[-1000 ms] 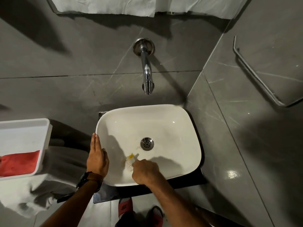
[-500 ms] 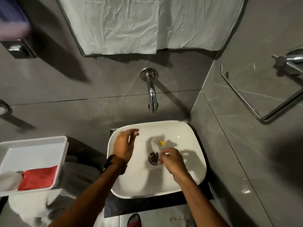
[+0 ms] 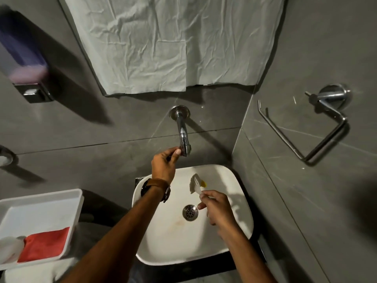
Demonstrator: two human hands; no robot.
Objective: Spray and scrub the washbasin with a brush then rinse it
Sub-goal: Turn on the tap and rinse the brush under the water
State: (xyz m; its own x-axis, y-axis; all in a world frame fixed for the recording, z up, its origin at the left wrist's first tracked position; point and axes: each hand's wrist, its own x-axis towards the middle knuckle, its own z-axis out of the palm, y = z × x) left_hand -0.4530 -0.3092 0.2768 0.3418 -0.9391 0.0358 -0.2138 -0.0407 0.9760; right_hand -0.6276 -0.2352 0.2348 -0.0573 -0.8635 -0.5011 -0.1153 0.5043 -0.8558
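A white rectangular washbasin [image 3: 230,237] sits below a chrome wall tap [image 3: 183,131], with a metal drain [image 3: 190,212] at its middle. My right hand [image 3: 218,210] holds a small brush [image 3: 195,183] with white bristles and a yellow part, raised over the back of the basin under the tap. My left hand [image 3: 164,162] is lifted above the basin's back left rim, fingers pinching the tap's spout end. No water is seen running. A faint brownish stain lies left of the drain.
A white tray [image 3: 43,203] holding a red cloth [image 3: 44,244] stands at the left. A soap dispenser [image 3: 22,56] hangs on the left wall, a metal holder [image 3: 310,127] on the right wall. Crumpled white paper [image 3: 173,41] covers the mirror above.
My left hand left the basin rim and rose to grip the tap's end. My right hand carried the brush from the basin's front up to the back. The view tilted upward.
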